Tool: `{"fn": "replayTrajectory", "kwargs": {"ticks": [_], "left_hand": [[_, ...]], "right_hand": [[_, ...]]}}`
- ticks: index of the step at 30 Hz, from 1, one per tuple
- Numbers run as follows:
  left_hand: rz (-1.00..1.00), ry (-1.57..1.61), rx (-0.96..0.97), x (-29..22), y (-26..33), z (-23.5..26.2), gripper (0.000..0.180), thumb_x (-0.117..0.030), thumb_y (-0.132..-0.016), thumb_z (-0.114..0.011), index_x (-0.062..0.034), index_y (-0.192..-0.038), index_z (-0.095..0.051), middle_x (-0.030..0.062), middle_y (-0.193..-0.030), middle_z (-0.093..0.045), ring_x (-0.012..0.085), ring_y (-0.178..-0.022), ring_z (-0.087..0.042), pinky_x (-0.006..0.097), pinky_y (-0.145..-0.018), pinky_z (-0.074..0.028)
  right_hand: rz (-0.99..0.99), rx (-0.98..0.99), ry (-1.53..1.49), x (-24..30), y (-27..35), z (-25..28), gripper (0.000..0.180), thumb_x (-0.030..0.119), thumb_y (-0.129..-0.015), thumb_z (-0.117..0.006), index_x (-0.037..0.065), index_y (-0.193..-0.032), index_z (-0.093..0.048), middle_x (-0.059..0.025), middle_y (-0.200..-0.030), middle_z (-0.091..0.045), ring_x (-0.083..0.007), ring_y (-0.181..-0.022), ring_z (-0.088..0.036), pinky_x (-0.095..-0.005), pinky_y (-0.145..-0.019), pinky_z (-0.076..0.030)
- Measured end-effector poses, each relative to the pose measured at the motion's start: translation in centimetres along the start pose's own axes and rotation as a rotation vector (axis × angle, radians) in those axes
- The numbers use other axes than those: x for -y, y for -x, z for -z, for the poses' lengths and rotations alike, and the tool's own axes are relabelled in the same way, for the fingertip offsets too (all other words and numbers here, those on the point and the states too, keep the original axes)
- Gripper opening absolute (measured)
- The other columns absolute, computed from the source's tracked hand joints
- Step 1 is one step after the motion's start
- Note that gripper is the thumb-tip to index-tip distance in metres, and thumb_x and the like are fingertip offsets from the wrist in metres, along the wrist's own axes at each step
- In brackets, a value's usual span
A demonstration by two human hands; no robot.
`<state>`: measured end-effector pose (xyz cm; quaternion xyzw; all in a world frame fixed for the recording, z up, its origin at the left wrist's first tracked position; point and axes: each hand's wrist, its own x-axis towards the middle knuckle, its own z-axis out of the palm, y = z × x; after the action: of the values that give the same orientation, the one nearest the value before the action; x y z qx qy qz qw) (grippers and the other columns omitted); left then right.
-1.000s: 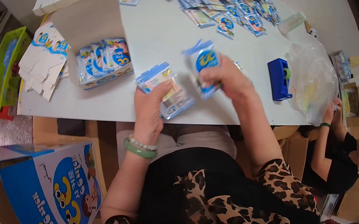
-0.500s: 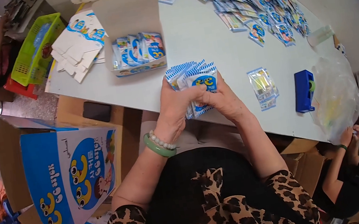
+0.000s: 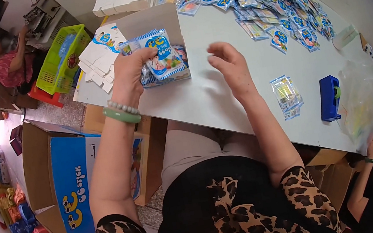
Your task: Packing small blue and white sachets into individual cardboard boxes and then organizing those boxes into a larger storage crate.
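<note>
White worktable (image 3: 241,93), long, with a wide scatter of blue-and-white sachets (image 3: 256,3) across its far end. At the near left of the table an open cardboard carton (image 3: 152,22) lies flap up, part filled with the same packets. A large blue-printed cardboard box (image 3: 72,183) stands on the floor to the person's left.

Left hand (image 3: 133,73) is at the carton mouth, closed round a small stack of sachets (image 3: 159,55): thumb across the front face, fingers (image 3: 138,56) curled behind, the stack upright and fanned a little at the top. The stack sits just in front of the packets already in the carton, touching or nearly so (cannot tell which).

Right hand (image 3: 232,67) hovers over bare table, well apart from the stack, fingers loosely spread and holding nothing.

To seat the stack well, my judgement: keep the edges squared between thumb and fingers, slide it in upright against the row already there, and let go only once the bottom edge rests.

Smaller items to the right: a blue tape dispenser (image 3: 330,98), one clear sachet (image 3: 286,95) just beside it.
</note>
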<state>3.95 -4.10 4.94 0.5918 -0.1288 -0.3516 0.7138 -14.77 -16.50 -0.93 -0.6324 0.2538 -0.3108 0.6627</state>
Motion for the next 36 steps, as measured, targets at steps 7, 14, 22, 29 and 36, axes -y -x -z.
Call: {"fn": "replayTrajectory", "kwargs": {"ticks": [7,14,22,29,36], "left_hand": [[0.083,-0.21,0.019,2.4,-3.5,-0.3,0.032,0.003,-0.067,-0.072,0.0102,-0.096,-0.06,0.0154,-0.087,-0.067,0.0225,-0.071,-0.069,0.033,-0.062,-0.059],[-0.138,-0.688,-0.033,4.4,-6.0,1.2,0.04,0.0,-0.067,-0.075,0.011,-0.101,-0.058,0.0175,-0.088,-0.067,0.0218,-0.074,-0.068,0.032,-0.064,-0.057],[-0.149,-0.509,0.018,3.5,-3.1,0.1,0.049,-0.014,-0.078,-0.073,0.0043,-0.117,-0.051,0.0164,-0.104,-0.065,0.0218,-0.092,-0.066,0.033,-0.078,-0.052],[-0.837,-1.198,-0.212,4.4,-0.6,1.5,0.051,-0.022,-0.083,-0.066,0.0009,-0.124,-0.047,0.0218,-0.117,-0.057,0.0367,-0.098,-0.061,0.04,-0.086,-0.049],[-0.619,-1.735,-0.009,5.2,-0.7,1.2,0.046,-0.029,-0.088,-0.06,-0.0016,-0.123,-0.049,0.0198,-0.11,-0.057,0.0376,-0.091,-0.06,0.045,-0.081,-0.048]], "right_hand": [[-0.146,-0.067,-0.077,-4.6,1.1,3.5,0.014,0.006,-0.084,-0.059,0.0,-0.096,-0.063,-0.003,-0.091,-0.063,-0.0115,-0.087,-0.058,-0.0251,-0.082,-0.045],[-0.024,-0.012,0.336,-5.2,1.7,1.9,0.018,0.007,-0.081,-0.058,0.0,-0.097,-0.061,-0.0038,-0.088,-0.061,-0.0114,-0.084,-0.055,-0.0244,-0.076,-0.045],[0.087,-0.011,0.44,-6.2,2.1,2.4,0.019,0.006,-0.079,-0.057,0.002,-0.098,-0.062,-0.0087,-0.094,-0.062,-0.0214,-0.088,-0.058,-0.0318,-0.08,-0.046],[0.313,-0.01,0.655,-6.3,2.1,2.1,0.018,0.002,-0.08,-0.056,0.003,-0.097,-0.061,-0.0081,-0.091,-0.061,-0.0197,-0.083,-0.058,-0.0287,-0.077,-0.046],[0.343,-0.102,0.545,-3.8,1.8,-0.4,0.017,0.0,-0.081,-0.058,0.003,-0.097,-0.06,-0.0102,-0.096,-0.062,-0.0246,-0.087,-0.059,-0.0296,-0.078,-0.048]]}}
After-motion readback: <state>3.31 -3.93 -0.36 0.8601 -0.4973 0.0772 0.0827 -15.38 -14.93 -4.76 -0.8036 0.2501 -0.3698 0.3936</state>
